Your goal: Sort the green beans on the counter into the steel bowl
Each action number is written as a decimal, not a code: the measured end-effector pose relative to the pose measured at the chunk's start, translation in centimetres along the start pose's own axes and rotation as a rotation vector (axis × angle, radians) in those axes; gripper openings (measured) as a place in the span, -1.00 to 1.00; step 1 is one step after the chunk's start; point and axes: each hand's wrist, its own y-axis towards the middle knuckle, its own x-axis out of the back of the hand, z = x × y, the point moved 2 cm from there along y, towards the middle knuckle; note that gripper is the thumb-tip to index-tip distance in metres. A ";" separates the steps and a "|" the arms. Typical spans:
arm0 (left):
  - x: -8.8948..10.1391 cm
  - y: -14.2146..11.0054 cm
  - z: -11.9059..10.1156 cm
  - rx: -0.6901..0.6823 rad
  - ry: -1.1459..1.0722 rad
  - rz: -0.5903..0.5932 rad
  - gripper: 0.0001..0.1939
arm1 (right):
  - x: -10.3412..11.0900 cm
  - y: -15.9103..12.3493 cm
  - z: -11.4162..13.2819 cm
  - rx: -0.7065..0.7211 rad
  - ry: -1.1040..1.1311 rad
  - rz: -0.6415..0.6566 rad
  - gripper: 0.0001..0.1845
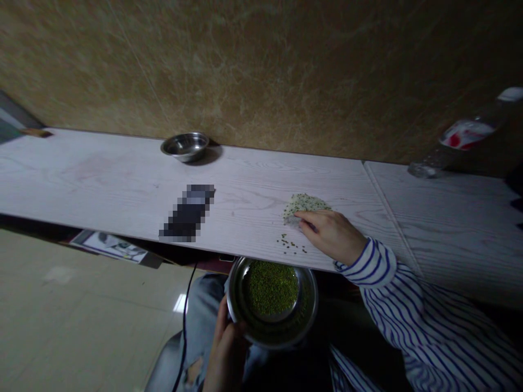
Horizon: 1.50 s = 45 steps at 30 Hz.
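Note:
My left hand [229, 348] grips the left rim of a shiny metal bowl [308, 321], held over my lap just under the table's front edge. Many green mung beans [272, 288] cover the bottom of this bowl. On the tabletop, my right hand [333, 231] reaches into a small pile of white rice grains mixed with green beans [306, 202]. Its index finger is stretched out onto the pile, the thumb a little apart below it; nothing shows between them. Several loose beans [291, 245] lie between the pile and the table's edge.
Toward the wall stands a small metal bowl [186, 147]. A dark, pixelated flat object [188, 215] lies left of the pile. At the right, a clear plastic bottle [461, 136] with a red and white label stands on the white wood-grain table [245, 179]. A dark cable [186, 321] hangs by my leg.

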 end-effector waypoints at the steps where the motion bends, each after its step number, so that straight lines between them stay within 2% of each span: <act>1: 0.0 0.0 0.0 0.003 0.001 -0.001 -0.15 | 0.0 0.0 0.1 0.013 0.003 0.005 -0.66; 10: 0.1 0.2 0.1 -0.012 -0.008 -0.003 -0.17 | -0.1 -0.2 0.1 0.066 0.027 -0.004 -0.64; 15: 0.3 0.2 -0.1 0.009 0.005 0.013 -0.11 | -0.5 -0.1 0.5 0.149 0.028 0.017 -0.65; 21: 0.4 0.2 -0.2 0.004 -0.012 0.006 -0.16 | -0.2 -0.6 0.5 0.219 0.038 0.018 -0.65; 29: 0.3 0.0 -0.1 0.021 -0.052 0.047 -0.18 | -0.5 -0.4 1.9 0.313 -0.010 0.066 -0.69; 33: 0.5 0.1 0.1 0.009 -0.076 0.075 -0.14 | -0.3 -1.2 1.8 0.336 -0.033 0.021 -0.68; 40: 0.3 0.1 -0.7 0.018 -0.092 0.012 -0.13 | 1.0 -1.3 1.1 0.311 -0.037 -0.105 -0.69; 42: 0.5 0.3 -0.9 0.032 -0.089 -0.009 -0.11 | 1.6 -0.7 1.2 0.306 0.004 -0.069 -0.70; 45: 1.1 0.7 -1.2 0.030 -0.086 -0.036 -0.11 | 2.2 1.3 2.1 0.275 0.138 0.085 -0.70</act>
